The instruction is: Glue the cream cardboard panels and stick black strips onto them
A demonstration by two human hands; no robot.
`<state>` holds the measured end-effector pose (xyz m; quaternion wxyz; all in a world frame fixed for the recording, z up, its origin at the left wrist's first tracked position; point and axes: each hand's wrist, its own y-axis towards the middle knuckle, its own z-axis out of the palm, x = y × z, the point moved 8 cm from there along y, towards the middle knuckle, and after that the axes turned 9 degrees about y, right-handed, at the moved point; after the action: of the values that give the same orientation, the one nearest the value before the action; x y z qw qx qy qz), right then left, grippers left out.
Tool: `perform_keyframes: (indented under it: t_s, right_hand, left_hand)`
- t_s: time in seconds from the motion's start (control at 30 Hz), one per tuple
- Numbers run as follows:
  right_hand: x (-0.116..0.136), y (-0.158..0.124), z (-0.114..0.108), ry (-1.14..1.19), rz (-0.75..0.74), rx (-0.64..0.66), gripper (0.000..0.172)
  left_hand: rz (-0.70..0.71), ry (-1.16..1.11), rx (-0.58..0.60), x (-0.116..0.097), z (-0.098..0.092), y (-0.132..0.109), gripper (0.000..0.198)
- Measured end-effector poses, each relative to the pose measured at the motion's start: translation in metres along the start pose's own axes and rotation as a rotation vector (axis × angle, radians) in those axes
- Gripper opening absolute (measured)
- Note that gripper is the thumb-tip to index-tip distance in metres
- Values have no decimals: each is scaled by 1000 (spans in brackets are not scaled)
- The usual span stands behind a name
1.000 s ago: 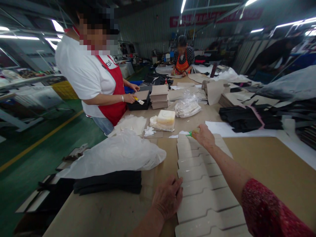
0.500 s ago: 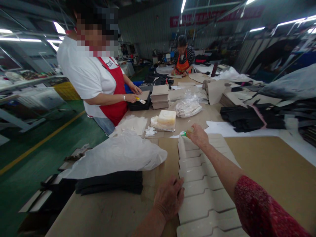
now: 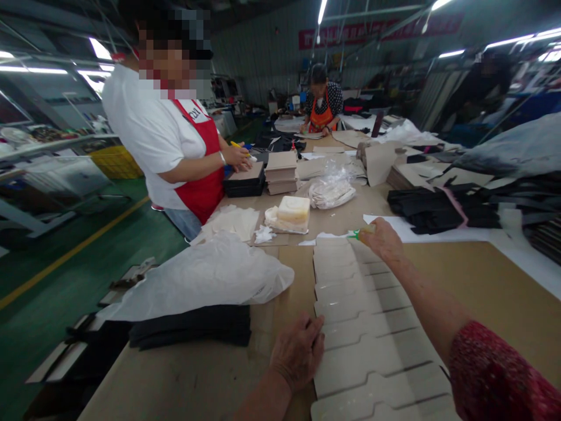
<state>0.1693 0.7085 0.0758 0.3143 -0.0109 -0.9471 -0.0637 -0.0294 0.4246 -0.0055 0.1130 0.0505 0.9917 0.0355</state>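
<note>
My right hand [image 3: 385,241] is closed around a small squeeze bottle with a green nozzle [image 3: 360,233], its yellowish body mostly hidden by the fingers. The nozzle points left over the far end of a long row of overlapping beige card pieces [image 3: 346,333]. These pieces have stepped edges, and some carry shiny wet-looking streaks. At the row's left edge rests my left hand [image 3: 300,351], fingers loosely bent and slightly apart, fingertips touching the edge of the cards. Nothing shows in that hand.
Left lie a white plastic bag [image 3: 210,272] and a black folded stack [image 3: 193,327]. Beyond are a yellowish-white block [image 3: 293,213], a clear bag [image 3: 332,190] and stacked boards [image 3: 281,172]. A co-worker in a red apron [image 3: 199,181] stands left; another person [image 3: 323,105] works farther back.
My right hand has moved right with the bottle across the far end of the card row. My left hand stays almost still. The co-worker's hands at left have come together.
</note>
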Motion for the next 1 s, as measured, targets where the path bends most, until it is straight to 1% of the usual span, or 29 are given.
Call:
perform_keyframes:
  t_s: [0.1,0.2,0.33,0.43,0.6,0.77,0.9,1.0]
  right_hand:
    - [-15,3,-14,34,38,-34,33]
    - [-32,5,-24,61,72,-61,32]
    - [-49,5,-30,84,97,-65,32]
    - [-52,2,-30,85,97,-60,32]
    - [-41,-2,-22,83,74,-33,27]
    - [-20,-6,-1,86,45,1,30]
    - [0,-13,16,148,6,26,33]
    - [3,-15,22,232,9,21,34]
  left_hand:
    - [3,1,30,-1,0,1,38]
    - [10,-2,34,-1,0,1,38]
    - [18,10,29,0,1,1,38]
    - [19,13,21,0,1,1,38]
    - [9,25,11,0,0,0,37]
    - [11,14,18,-1,-2,1,37]
    - [13,20,8,-1,-4,2,37]
    - [18,26,-16,-2,-5,2,37]
